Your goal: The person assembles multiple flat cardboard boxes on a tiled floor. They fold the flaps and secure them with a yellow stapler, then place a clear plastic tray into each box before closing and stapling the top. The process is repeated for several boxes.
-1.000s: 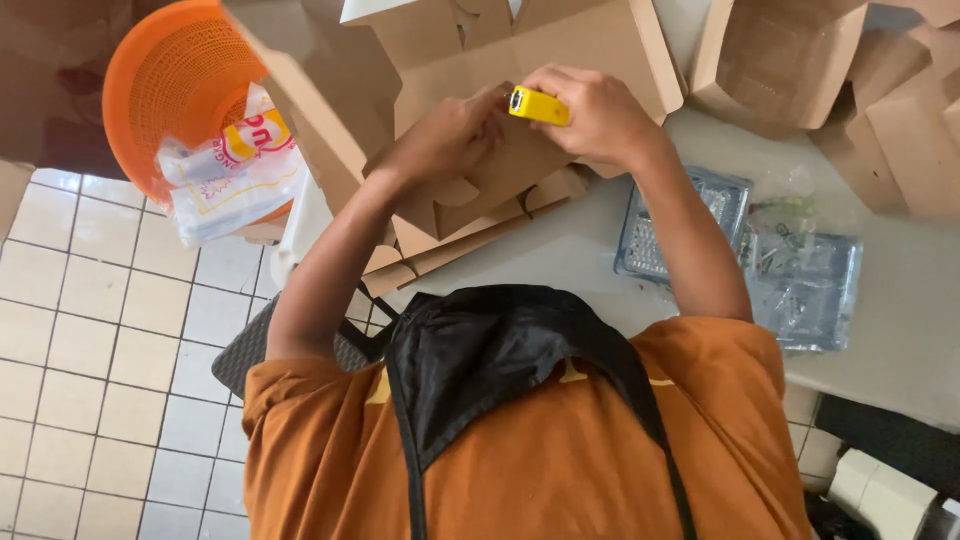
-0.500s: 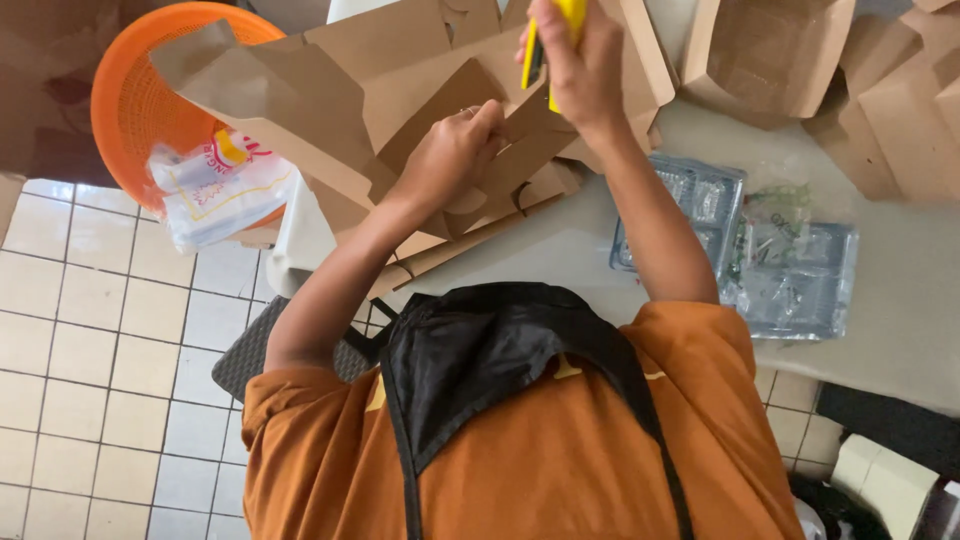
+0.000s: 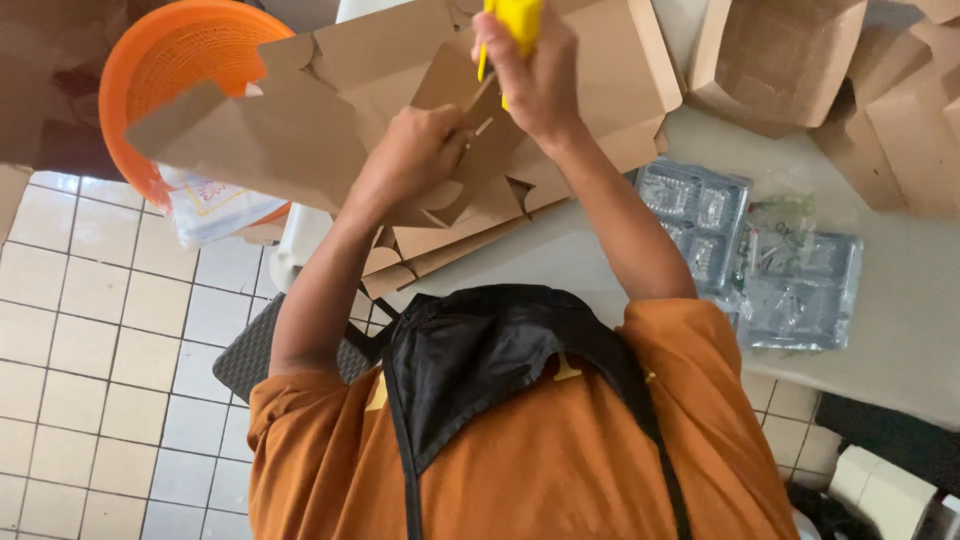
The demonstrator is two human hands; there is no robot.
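Note:
A flat brown cardboard box blank lies tilted over a stack of similar blanks at the table's left end. My left hand grips a flap of the top blank near its middle. My right hand is raised just above and to the right of it, closed around a yellow tool whose thin tip points down at the flap. The top of the tool is cut off by the frame edge.
An orange mesh basket and a white plastic bag sit at the left. Clear plastic trays lie on the grey table. Folded brown boxes stand at the back right. Tiled floor below left.
My right hand has lifted the yellow tool up and away from the cardboard, turning it upright. My left hand has stayed on the flap, and the box blank has tilted up at the left.

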